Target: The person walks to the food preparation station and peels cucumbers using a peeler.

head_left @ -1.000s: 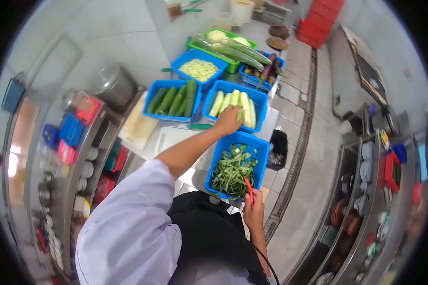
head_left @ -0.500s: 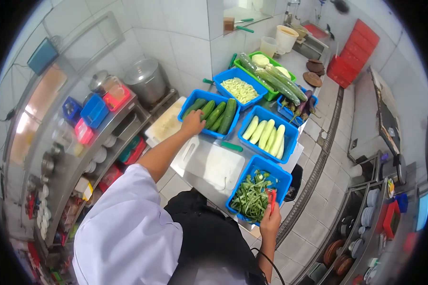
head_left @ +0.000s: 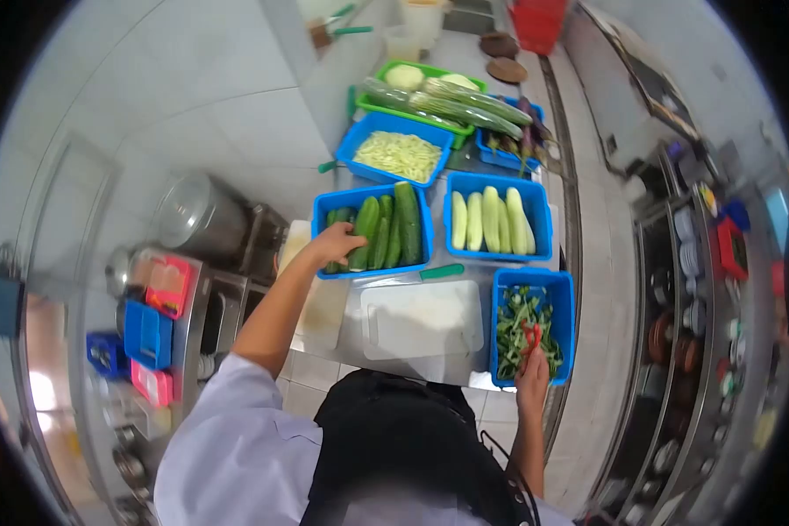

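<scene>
Dark green cucumbers (head_left: pixel 383 231), blue basket (head_left: pixel 431 231), pale green peeled cucumbers (head_left: pixel 491 221), red peeler (head_left: pixel 532 337), white board (head_left: pixel 422 344)

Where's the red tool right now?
In the head view, the red tool is in the right hand, over the blue bin of green peels, right of the white board.

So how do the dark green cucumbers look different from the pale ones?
The dark cucumbers have deep green skin, while the pale cucumbers look peeled, light green. The left hand reaches in among the dark cucumbers; no hand is at the pale cucumbers. Both sets lie side by side in blue tubs.
</scene>
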`<state>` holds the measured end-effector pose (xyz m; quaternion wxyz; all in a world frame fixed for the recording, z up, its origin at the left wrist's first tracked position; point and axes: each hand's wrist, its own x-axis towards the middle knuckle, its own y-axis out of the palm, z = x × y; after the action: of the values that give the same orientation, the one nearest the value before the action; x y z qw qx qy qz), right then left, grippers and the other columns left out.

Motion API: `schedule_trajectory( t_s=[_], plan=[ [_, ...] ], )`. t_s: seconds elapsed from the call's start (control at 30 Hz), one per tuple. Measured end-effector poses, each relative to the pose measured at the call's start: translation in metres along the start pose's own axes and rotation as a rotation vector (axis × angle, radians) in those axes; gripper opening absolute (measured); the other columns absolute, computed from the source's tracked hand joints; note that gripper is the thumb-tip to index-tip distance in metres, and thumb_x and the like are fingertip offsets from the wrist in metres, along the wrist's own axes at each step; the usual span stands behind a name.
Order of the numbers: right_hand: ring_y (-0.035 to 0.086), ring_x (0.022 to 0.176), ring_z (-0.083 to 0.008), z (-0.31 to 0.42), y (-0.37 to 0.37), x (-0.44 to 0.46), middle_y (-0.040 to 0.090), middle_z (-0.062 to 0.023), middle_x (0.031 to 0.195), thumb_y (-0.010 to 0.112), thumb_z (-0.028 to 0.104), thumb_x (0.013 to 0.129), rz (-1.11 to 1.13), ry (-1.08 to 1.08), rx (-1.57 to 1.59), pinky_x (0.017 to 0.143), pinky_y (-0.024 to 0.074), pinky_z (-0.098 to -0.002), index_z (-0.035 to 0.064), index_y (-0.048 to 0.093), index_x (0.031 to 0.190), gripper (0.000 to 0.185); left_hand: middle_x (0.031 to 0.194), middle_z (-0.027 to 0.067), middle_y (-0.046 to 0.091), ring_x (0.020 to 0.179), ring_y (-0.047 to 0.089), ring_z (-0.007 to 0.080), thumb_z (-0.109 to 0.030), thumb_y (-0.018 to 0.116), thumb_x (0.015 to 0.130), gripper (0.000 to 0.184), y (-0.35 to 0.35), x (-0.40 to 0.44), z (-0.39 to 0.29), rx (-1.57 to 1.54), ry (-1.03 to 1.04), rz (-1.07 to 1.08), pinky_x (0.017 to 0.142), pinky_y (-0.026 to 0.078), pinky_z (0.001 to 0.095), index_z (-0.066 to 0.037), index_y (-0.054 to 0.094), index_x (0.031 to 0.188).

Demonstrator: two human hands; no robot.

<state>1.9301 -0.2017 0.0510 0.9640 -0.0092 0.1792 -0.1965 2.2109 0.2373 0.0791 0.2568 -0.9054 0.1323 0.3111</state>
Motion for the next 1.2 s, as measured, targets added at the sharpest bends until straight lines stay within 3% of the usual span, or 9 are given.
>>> schedule_trajectory(
  t_s=[0.13, 0.23, 0.37, 0.43, 0.5, 0.53, 0.63, 0.8, 1.2],
  plan=[
    [0.046, 0.067, -0.0088, 0.044, 0.004, -0.015, 0.051, 0.001, 0.077, 0.049, 0.025, 0.113, -0.056, -0.152, -0.218, 0.059, 0.0391, -0.0287, 0.0031, 0.061, 0.107, 0.026, 0.123, 0.0141, 0.068, 0.111, 0.067, 0.0241, -0.017, 0.062, 0.094, 0.053, 0.041, -0.069, -0.011, -0.418, 0.214, 0.175, 0.097, 0.056, 0.044, -0.004, 0.049, 0.143],
    [0.047, 0.068, -0.0097, 0.07, 0.006, -0.025, 0.05, 0.0, 0.077, 0.054, 0.017, 0.11, -0.055, -0.238, -0.243, 0.061, 0.0401, -0.029, 0.0014, 0.06, 0.111, 0.017, 0.118, 0.0141, 0.066, 0.11, 0.065, 0.0273, -0.025, 0.058, 0.098, 0.054, 0.101, -0.1, -0.021, -0.745, 0.323, 0.549, 0.102, 0.05, 0.044, -0.006, 0.042, 0.146],
    [0.047, 0.072, -0.0086, 0.111, 0.0, -0.035, 0.056, -0.0015, 0.083, 0.059, 0.013, 0.107, 0.105, -0.377, -0.197, 0.065, 0.0408, -0.026, -0.0015, 0.063, 0.126, 0.024, 0.114, 0.0152, 0.065, 0.106, 0.065, 0.0286, -0.059, 0.05, 0.105, 0.065, 0.194, -0.121, -0.033, -0.919, 0.327, 0.793, 0.1, 0.05, 0.0422, -0.006, 0.045, 0.144],
    [0.057, 0.078, -0.0123, 0.119, -0.013, -0.033, 0.066, -0.0067, 0.092, 0.058, 0.012, 0.107, 0.1, -0.366, -0.247, 0.07, 0.0461, -0.0274, -0.0028, 0.062, 0.133, 0.03, 0.117, 0.016, 0.065, 0.108, 0.066, 0.0281, -0.058, 0.049, 0.106, 0.066, 0.221, -0.14, -0.054, -0.828, 0.437, 0.784, 0.099, 0.051, 0.0422, -0.006, 0.043, 0.146],
    [0.066, 0.088, -0.0179, 0.129, -0.02, -0.031, 0.073, -0.0145, 0.105, 0.056, 0.011, 0.107, 0.078, -0.575, -0.197, 0.078, 0.0509, -0.0314, -0.0035, 0.061, 0.135, 0.033, 0.122, 0.0169, 0.065, 0.112, 0.066, 0.0277, -0.047, 0.057, 0.106, 0.063, 0.238, -0.162, -0.077, -0.637, 0.56, 0.739, 0.101, 0.051, 0.0429, -0.006, 0.039, 0.15],
    [0.072, 0.097, -0.0268, 0.144, -0.029, -0.037, 0.073, -0.0223, 0.116, 0.056, 0.012, 0.106, 0.123, -0.494, -0.217, 0.084, 0.0533, -0.0354, -0.0035, 0.061, 0.138, 0.036, 0.128, 0.0174, 0.064, 0.117, 0.065, 0.0274, -0.037, 0.061, 0.106, 0.064, 0.247, -0.161, -0.077, -0.582, 0.616, 0.752, 0.105, 0.049, 0.0434, -0.004, 0.035, 0.155],
    [0.072, 0.094, -0.0316, 0.154, -0.048, -0.04, 0.072, -0.0238, 0.113, 0.059, 0.012, 0.103, 0.174, -0.562, -0.339, 0.083, 0.0539, -0.0366, -0.0027, 0.062, 0.137, 0.037, 0.145, 0.0137, 0.053, 0.131, 0.056, 0.0201, -0.018, 0.057, 0.109, 0.054, 0.264, -0.169, -0.088, -0.463, 0.759, 0.741, 0.111, 0.044, 0.0364, 0.0, 0.034, 0.154],
    [0.072, 0.082, -0.0351, 0.152, -0.065, -0.038, 0.073, -0.0231, 0.107, 0.064, 0.014, 0.1, 0.114, -0.655, -0.44, 0.073, 0.0567, -0.0391, -0.0003, 0.063, 0.138, 0.041, 0.153, 0.0111, 0.045, 0.138, 0.047, 0.0182, -0.022, 0.052, 0.111, 0.061, 0.283, -0.176, -0.092, -0.379, 0.77, 0.622, 0.116, 0.038, 0.0346, 0.0, 0.025, 0.162],
    [0.073, 0.083, -0.0368, 0.149, -0.086, -0.034, 0.073, -0.025, 0.105, 0.065, 0.017, 0.1, 0.055, -0.654, -0.408, 0.075, 0.0576, -0.0418, -0.0024, 0.063, 0.137, 0.042, 0.152, 0.0099, 0.045, 0.143, 0.041, 0.0185, -0.028, 0.048, 0.113, 0.057, 0.304, -0.168, -0.11, -0.345, 0.793, 0.576, 0.12, 0.032, 0.0351, -0.001, 0.029, 0.159]
  ],
)
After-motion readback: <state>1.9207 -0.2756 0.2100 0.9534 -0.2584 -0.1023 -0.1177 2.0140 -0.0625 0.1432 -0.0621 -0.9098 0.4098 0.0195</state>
